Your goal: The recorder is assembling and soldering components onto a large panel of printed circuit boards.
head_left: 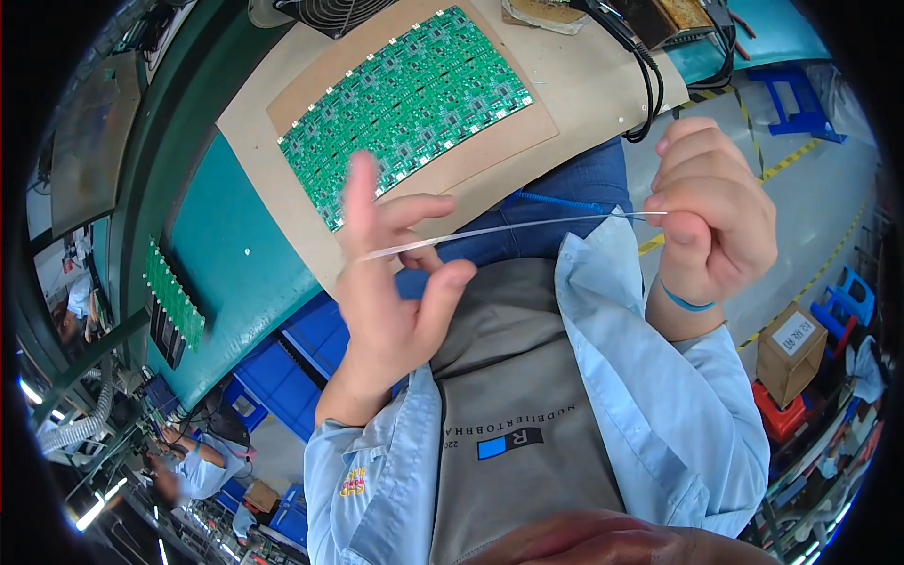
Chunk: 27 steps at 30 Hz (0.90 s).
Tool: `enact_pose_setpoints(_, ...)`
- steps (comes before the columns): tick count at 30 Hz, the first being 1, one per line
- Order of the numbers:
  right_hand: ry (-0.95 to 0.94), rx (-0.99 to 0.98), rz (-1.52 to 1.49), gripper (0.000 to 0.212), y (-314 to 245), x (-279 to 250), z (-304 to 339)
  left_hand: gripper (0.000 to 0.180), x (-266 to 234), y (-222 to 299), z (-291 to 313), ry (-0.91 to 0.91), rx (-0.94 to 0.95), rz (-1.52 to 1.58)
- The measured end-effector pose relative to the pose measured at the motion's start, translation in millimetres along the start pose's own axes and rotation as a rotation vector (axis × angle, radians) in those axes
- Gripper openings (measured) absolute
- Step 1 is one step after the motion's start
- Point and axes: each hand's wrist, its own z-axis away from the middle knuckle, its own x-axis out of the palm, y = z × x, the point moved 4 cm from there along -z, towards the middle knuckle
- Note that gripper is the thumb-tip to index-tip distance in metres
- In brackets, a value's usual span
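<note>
A thin, silvery-white wire [513,226] runs nearly straight between my two hands, in front of my body. My right hand [720,212] is closed, pinching the wire's right end between thumb and fingers; a short tip pokes out there. At the other end the wire crosses the fingers of my left hand [391,273], which is spread with the index finger raised and the thumb apart. Whether it loops round behind those fingers is hidden. Beyond my left hand lies a green circuit board panel [410,104] on a brown board [461,174].
On the green bench [226,273] at left stands another green board [174,292]. A fan [344,11] and black cables [650,80] sit at the far side. Blue stools [796,104], a cardboard box [791,353] and a red bin [780,410] stand at right. A co-worker [202,466] is at lower left.
</note>
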Motion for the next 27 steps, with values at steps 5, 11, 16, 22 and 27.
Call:
enact_pose_setpoints(5, -0.045, 0.243, -0.311, 0.004, 15, 25, 19, 0.041, -3, 10, 2, 0.161, 0.306, 0.299)
enact_pose_setpoints(11, -0.142, 0.333, -0.429, 0.004, 21, 51, 38, 0.032, -6, 13, -6, -0.018, 0.589, -0.047)
enact_pose_setpoints(16, -0.169, 0.387, -0.451, 0.007, 23, 55, 43, 0.022, -3, 18, -9, -0.034, 0.572, -0.087)
enact_pose_setpoints(22, -0.117, 0.476, -0.557, 0.005, 35, 53, 49, 0.015, -3, 11, -10, 0.104, 0.547, 0.055)
enact_pose_setpoints(27, -0.107, 0.486, -0.578, 0.006, 40, 54, 50, 0.013, 8, 6, -15, 0.135, 0.495, 0.107)
